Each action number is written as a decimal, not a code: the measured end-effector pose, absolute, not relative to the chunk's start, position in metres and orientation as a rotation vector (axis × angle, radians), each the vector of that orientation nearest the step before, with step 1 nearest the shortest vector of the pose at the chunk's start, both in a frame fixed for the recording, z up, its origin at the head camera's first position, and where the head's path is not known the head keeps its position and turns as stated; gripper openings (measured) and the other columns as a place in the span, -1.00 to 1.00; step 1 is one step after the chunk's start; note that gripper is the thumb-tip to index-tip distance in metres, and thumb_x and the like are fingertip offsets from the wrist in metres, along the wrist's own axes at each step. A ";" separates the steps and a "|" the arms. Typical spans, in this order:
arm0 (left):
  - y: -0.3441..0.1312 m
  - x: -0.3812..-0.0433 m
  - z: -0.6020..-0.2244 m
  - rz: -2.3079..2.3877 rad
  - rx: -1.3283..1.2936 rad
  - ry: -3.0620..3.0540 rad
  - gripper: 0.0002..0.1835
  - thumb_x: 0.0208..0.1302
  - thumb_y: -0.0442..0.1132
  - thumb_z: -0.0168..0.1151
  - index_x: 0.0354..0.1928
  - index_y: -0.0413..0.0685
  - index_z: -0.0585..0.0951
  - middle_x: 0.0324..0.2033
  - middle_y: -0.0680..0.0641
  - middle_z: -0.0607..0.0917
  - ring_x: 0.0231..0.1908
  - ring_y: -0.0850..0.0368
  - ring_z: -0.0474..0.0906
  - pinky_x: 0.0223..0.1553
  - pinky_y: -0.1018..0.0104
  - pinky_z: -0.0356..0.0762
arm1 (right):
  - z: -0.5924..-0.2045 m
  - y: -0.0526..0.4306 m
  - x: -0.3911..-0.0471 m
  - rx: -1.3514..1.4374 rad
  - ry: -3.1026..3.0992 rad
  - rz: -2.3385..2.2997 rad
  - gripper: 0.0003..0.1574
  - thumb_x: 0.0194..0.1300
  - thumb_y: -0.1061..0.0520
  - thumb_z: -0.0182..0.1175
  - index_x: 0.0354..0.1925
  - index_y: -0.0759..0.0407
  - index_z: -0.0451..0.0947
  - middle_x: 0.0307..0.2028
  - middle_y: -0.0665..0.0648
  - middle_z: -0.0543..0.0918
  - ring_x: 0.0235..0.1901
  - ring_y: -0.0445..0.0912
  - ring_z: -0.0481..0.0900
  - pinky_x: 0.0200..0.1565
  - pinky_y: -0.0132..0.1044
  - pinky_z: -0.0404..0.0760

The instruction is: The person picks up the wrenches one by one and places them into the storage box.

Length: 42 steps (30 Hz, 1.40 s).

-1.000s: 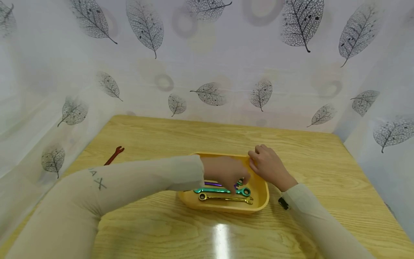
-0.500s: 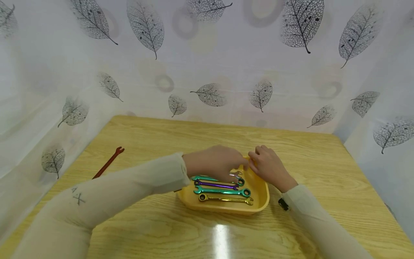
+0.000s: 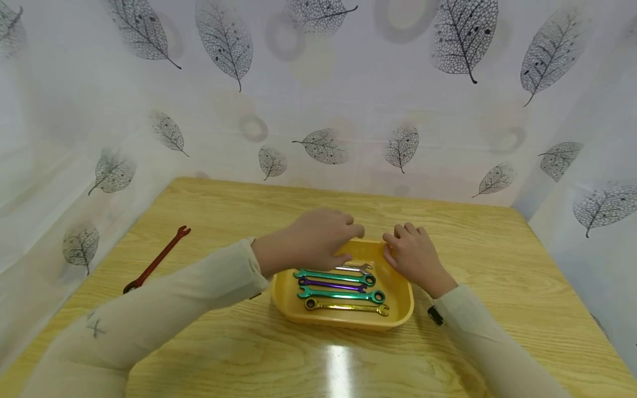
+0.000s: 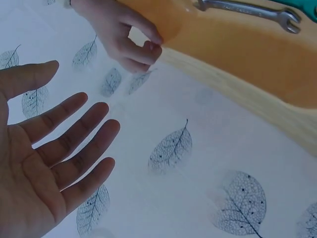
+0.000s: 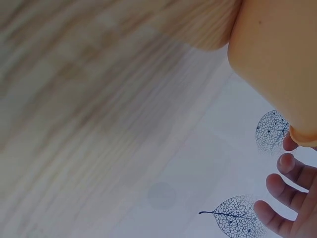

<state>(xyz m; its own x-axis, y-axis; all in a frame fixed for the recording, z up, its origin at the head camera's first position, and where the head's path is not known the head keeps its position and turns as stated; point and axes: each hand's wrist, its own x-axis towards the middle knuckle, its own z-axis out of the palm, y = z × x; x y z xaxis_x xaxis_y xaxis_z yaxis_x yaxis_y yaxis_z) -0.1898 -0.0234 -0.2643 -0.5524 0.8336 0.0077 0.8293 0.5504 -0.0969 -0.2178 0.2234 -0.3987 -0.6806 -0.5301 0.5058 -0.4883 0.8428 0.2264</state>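
Note:
My left hand [image 3: 313,240] hovers over the back left part of a yellow plastic tray [image 3: 343,325]. Its fingers are spread and hold nothing, as the open palm [image 4: 29,173] in the left wrist view confirms. At the tray's back right corner, my right hand [image 3: 415,257] pinches the rim between thumb and index finger, the other fingers loosely bent. Inside the tray, combination wrenches lie side by side: a silver one [image 3: 365,269] partly hidden by my left hand, a green one [image 3: 333,276], a purple one [image 3: 330,284], another green one [image 3: 338,294] and a gold one [image 3: 348,307] nearest me.
A red wrench [image 3: 159,258] lies slanted on the wooden table [image 3: 239,354] to the left, close beyond my left sleeve [image 3: 189,296]. Leaf-printed white cloth [image 3: 348,99] encloses the table at the back and sides.
My left hand has risen out of the tray and moved back and left, its fingers spreading. More of the wrenches and the red wrench show now. The right hand stays on the rim.

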 end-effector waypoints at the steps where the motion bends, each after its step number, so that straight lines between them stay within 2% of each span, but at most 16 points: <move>1: -0.026 -0.190 -0.264 0.122 -1.446 -2.700 -0.56 0.23 0.04 0.18 0.09 0.03 0.50 -0.18 0.01 0.64 -0.25 0.14 0.58 -0.18 0.28 0.55 | -0.399 0.223 -0.218 0.744 -2.443 -0.096 -0.89 0.14 0.12 0.21 -0.40 0.13 0.49 -0.57 0.11 0.36 -0.54 -0.02 0.25 -0.45 -0.20 0.23; 4: -0.033 -0.190 -0.264 0.083 -1.406 -2.637 -0.57 0.21 0.01 0.21 0.07 -0.01 0.51 -0.20 -0.01 0.65 -0.24 0.11 0.59 -0.14 0.25 0.55 | -0.399 0.223 -0.218 0.751 -2.434 -0.091 -0.90 0.14 0.12 0.21 -0.40 0.12 0.50 -0.56 0.11 0.36 -0.53 -0.02 0.25 -0.44 -0.20 0.23; 10: -0.046 -0.191 -0.260 0.063 -1.306 -2.573 -0.57 0.20 0.00 0.21 0.06 -0.04 0.53 -0.13 -0.05 0.66 -0.08 0.03 0.59 0.09 0.13 0.48 | -0.398 0.222 -0.218 0.763 -2.426 -0.078 -0.91 0.15 0.13 0.21 -0.41 0.12 0.50 -0.55 0.11 0.36 -0.52 -0.03 0.23 -0.44 -0.21 0.21; 13: -0.052 -0.191 -0.258 0.095 -1.243 -2.539 -0.57 0.21 0.00 0.20 0.05 -0.06 0.54 -0.13 -0.05 0.67 -0.04 0.01 0.58 0.13 0.12 0.45 | -0.399 0.223 -0.218 0.769 -2.419 -0.066 -0.92 0.14 0.14 0.21 -0.41 0.12 0.50 -0.55 0.10 0.36 -0.53 -0.03 0.23 -0.45 -0.21 0.20; 28: -0.090 -0.196 -0.251 0.081 -0.935 -2.292 -0.68 0.10 -0.10 0.30 -0.15 -0.14 0.63 -0.31 -0.13 0.68 -0.22 -0.09 0.58 0.01 0.07 0.48 | -0.398 0.222 -0.218 0.773 -2.438 -0.063 -0.92 0.14 0.14 0.21 -0.40 0.12 0.51 -0.55 0.10 0.37 -0.52 -0.02 0.26 -0.44 -0.21 0.23; 42: -0.132 -0.195 -0.254 0.116 -0.772 -2.178 -0.77 0.12 -0.19 0.25 -0.25 -0.21 0.64 -0.35 -0.19 0.69 -0.29 -0.14 0.62 -0.07 0.04 0.53 | -0.397 0.222 -0.217 0.766 -2.467 -0.064 -0.93 0.17 0.14 0.19 -0.39 0.13 0.52 -0.55 0.10 0.37 -0.51 -0.03 0.25 -0.43 -0.20 0.25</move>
